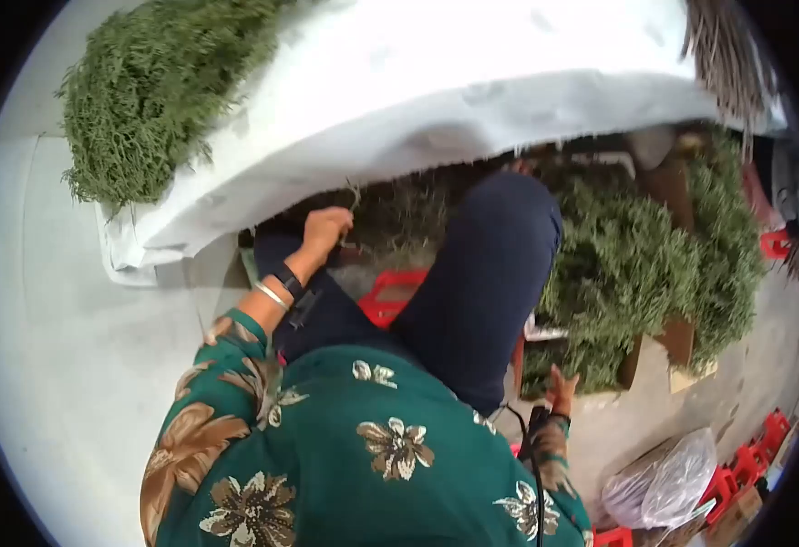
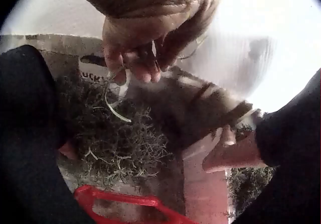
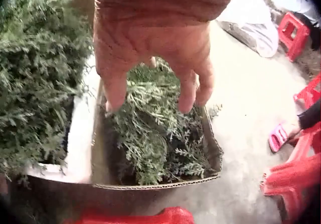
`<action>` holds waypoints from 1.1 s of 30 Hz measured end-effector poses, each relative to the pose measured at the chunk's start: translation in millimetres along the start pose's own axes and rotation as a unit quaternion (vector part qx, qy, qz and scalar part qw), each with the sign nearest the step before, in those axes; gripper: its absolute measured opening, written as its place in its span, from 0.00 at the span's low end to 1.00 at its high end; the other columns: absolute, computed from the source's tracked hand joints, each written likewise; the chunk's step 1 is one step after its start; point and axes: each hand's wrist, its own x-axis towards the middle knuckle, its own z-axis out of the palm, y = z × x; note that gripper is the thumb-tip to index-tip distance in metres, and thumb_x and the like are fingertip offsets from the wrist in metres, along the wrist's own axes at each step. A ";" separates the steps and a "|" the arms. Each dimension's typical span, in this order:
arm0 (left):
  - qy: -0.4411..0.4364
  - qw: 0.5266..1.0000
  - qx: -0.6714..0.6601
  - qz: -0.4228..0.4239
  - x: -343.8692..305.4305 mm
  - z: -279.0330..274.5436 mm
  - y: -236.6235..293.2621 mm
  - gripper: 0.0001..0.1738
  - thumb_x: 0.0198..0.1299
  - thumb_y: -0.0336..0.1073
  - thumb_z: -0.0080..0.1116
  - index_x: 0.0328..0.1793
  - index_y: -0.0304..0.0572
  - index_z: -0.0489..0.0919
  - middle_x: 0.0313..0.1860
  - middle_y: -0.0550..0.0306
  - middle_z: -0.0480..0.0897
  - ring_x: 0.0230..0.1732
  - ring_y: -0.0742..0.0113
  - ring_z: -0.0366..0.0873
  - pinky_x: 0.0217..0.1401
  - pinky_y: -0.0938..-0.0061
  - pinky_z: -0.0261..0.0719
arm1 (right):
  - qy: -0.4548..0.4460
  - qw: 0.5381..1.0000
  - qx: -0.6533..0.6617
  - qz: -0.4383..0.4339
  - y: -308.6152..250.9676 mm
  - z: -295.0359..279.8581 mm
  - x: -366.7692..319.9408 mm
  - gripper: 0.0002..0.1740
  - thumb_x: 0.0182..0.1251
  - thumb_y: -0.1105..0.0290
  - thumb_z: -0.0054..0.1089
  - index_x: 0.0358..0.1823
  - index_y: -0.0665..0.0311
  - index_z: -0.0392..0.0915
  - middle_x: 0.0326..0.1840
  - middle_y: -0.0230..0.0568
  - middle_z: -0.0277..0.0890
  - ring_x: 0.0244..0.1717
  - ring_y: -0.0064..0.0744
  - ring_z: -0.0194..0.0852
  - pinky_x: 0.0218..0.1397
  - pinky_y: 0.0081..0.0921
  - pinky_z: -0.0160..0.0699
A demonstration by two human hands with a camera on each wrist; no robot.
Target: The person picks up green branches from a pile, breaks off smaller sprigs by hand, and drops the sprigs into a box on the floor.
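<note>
The left hand (image 1: 326, 230) is below the edge of a white-covered table (image 1: 372, 118), its fingers curled round a thin pale stem (image 1: 355, 193). In the left wrist view, that hand (image 2: 150, 38) is above dark plant scraps (image 2: 120, 138), and a pale strip (image 2: 116, 112) hangs beneath its fingers. At the seated person's other side, the right hand (image 1: 561, 390) has its fingers spread. The right wrist view has this hand (image 3: 153, 48) over green sprigs (image 3: 145, 138) in an open cardboard box (image 3: 213, 151); whether the fingertips touch them is unclear.
A green plant heap (image 1: 144, 100) lies on the table's left end. More greenery (image 1: 627, 255) fills boxes on the right. A red stool (image 1: 390, 296) is between the legs; a clear plastic bag (image 1: 664, 479) and several red stools stand lower right.
</note>
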 end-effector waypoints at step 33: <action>0.184 0.826 0.184 0.500 -80.2 -141.5 237.2 0.10 0.52 0.24 0.59 0.42 0.33 0.79 0.35 0.47 0.80 0.34 0.53 0.78 0.37 0.69 0.76 | 0.178 0.728 0.116 -0.652 -874.4 -278.5 -109.0 0.08 0.51 0.75 0.59 0.33 0.61 0.83 0.25 0.41 0.79 0.28 0.33 0.78 0.35 0.26 0.76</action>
